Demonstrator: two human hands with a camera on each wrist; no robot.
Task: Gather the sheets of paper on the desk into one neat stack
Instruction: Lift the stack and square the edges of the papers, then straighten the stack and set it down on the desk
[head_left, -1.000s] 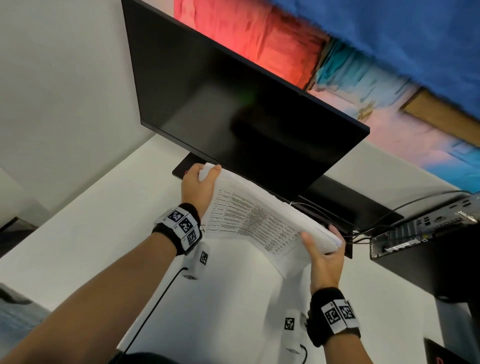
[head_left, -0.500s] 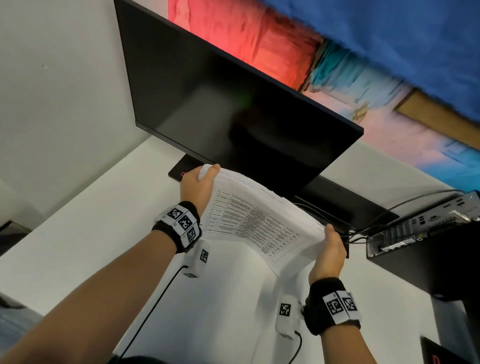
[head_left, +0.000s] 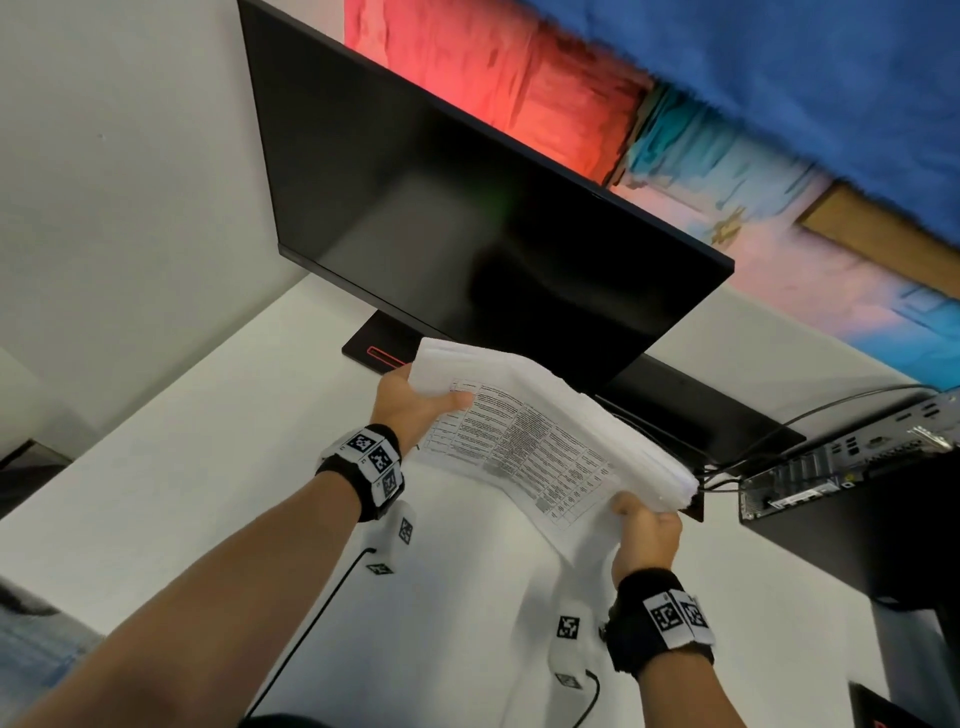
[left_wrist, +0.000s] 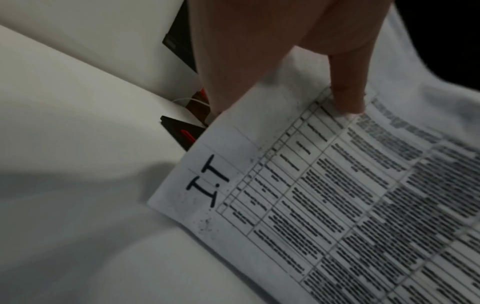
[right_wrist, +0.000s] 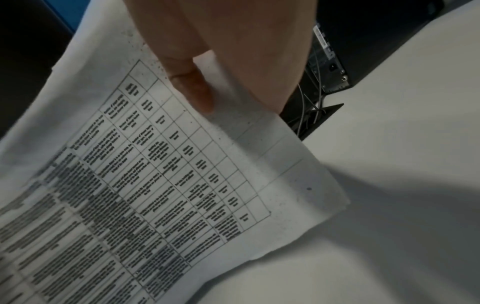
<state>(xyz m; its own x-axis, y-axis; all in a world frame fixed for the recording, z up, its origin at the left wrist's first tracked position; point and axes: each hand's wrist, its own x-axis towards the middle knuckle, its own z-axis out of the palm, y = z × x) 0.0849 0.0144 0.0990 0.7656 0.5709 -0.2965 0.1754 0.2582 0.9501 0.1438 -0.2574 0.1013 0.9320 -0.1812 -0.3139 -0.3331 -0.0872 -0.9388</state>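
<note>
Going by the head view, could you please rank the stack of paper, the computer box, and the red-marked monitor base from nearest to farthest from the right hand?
From the right hand:
1. Stack of paper: gripped at its right end by this hand.
2. Computer box: to the right, at the desk's far side.
3. Monitor base: far left, beyond the left hand.

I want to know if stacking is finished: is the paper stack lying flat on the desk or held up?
Held up. The left hand and right hand grip opposite ends of the paper stack; its shadow falls on the desk.
</note>
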